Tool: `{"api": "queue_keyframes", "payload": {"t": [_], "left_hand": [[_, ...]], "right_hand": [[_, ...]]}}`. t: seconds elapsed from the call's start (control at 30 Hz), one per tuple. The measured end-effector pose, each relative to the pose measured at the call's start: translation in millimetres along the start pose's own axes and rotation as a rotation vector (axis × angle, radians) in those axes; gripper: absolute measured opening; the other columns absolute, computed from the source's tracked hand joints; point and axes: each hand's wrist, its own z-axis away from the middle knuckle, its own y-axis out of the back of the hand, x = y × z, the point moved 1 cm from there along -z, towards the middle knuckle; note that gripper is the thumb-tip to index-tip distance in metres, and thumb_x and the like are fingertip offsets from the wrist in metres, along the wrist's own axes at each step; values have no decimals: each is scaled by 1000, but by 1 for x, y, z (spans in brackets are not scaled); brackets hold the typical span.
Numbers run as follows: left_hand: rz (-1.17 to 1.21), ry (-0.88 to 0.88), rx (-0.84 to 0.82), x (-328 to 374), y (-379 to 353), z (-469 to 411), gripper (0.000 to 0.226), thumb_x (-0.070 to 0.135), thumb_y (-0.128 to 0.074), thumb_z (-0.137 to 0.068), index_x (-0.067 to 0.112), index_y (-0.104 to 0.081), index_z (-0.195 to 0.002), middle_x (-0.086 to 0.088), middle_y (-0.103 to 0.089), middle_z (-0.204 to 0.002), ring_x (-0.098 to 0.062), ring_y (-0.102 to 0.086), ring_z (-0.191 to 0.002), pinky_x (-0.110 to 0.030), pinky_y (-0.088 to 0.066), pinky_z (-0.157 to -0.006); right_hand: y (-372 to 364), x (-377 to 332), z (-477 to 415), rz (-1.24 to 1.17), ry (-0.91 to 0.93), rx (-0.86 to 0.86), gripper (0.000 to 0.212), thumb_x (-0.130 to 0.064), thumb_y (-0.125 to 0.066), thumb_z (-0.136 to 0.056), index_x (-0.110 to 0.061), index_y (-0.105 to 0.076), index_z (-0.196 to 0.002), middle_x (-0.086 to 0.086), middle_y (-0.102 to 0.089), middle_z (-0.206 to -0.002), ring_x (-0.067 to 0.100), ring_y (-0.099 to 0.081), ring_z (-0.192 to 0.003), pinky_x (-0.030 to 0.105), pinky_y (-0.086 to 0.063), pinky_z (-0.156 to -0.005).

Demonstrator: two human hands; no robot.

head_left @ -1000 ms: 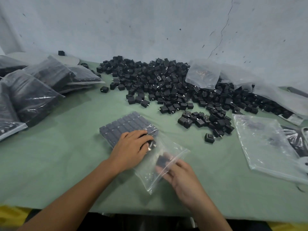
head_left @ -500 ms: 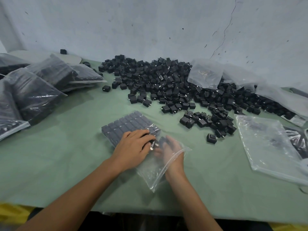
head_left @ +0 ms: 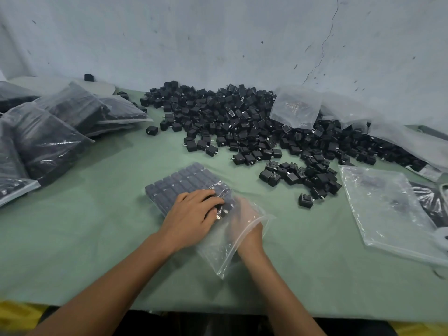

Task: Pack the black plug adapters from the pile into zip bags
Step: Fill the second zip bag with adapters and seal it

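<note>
At about nine to ten o'clock from where I sit, a heap of filled bags [head_left: 48, 137] lies on the green table [head_left: 97, 226], each stuffed dark with adapters, some leaning on one another. At eleven o'clock, one stray adapter [head_left: 152, 130] sits alone between that heap and the pile.

Straight ahead of me lies the zip bag [head_left: 225, 251] I am working on, its mouth turned toward five o'clock. In its closed end, toward eleven o'clock, the packed adapters [head_left: 179, 183] stand in tidy rows, touching each other. My left hand [head_left: 191, 214] lies on top of the bag, fingers lightly bent, fingertips pressing down on the nearest row through the plastic. My right hand [head_left: 247, 221] is inside the bag's mouth up to the wrist, just beside the rows; through the film it is blurred, so I cannot tell how its fingers lie or whether they hold anything.

From twelve to two o'clock, the loose pile [head_left: 230, 117] of black plug adapters spreads along the wall [head_left: 218, 32], with a crumpled plastic bag [head_left: 295, 107] resting on it. A single adapter [head_left: 305, 200] stands apart at the pile's near edge. At three o'clock, flat clear bags [head_left: 388, 209] lie stacked. A pale label [head_left: 426, 170] beyond them is too small to read.
</note>
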Motion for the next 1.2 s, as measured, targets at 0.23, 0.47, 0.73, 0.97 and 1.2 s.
{"api": "queue_keyframes", "payload": {"t": [0.23, 0.47, 0.73, 0.97, 1.2], "left_hand": [[10, 40, -10, 1, 0, 0, 52, 43, -31, -99, 32, -32, -150, 10, -46, -149, -9, -38, -138, -36, -25, -114], [-13, 41, -132, 1, 2, -7, 53, 41, -29, -103, 38, -21, -156, 12, -29, -161, -10, -21, -149, -35, -16, -116], [-90, 18, -192, 5, 6, -17, 50, 35, -28, -100, 52, -30, -148, 5, -35, -151, -16, -29, -133, -37, -16, -112], [-94, 36, -219, 0, 3, -17, 54, 39, -21, -98, 53, -27, -150, 5, -31, -155, -15, -24, -139, -38, -12, -116], [-106, 51, -214, 1, 1, -18, 60, 45, -14, -92, 55, -25, -150, 7, -31, -155, -13, -22, -139, -37, -11, -115]], "right_hand": [[-2, 4, 3, -18, 75, 6, 35, 1, -49, -92, -13, -67, -118, 2, -68, -106, 16, -63, -99, 25, -48, -93], [-6, 11, 6, -84, 60, 15, 35, -16, -61, -86, -26, -62, -120, -17, -65, -102, -2, -57, -89, -3, -36, -75], [-9, 21, 5, -44, 76, 23, 40, -22, -58, -93, -26, -52, -132, -10, -66, -102, 4, -62, -92, 13, -46, -84], [13, 19, 18, -333, 60, -255, 54, 3, -57, -92, -24, -51, -139, 8, -68, -113, 22, -66, -101, 40, -53, -94], [92, 49, 43, -483, -127, -395, 28, 9, -60, -88, -13, -77, -87, -1, -76, -91, 9, -65, -79, 19, -51, -70]]}}
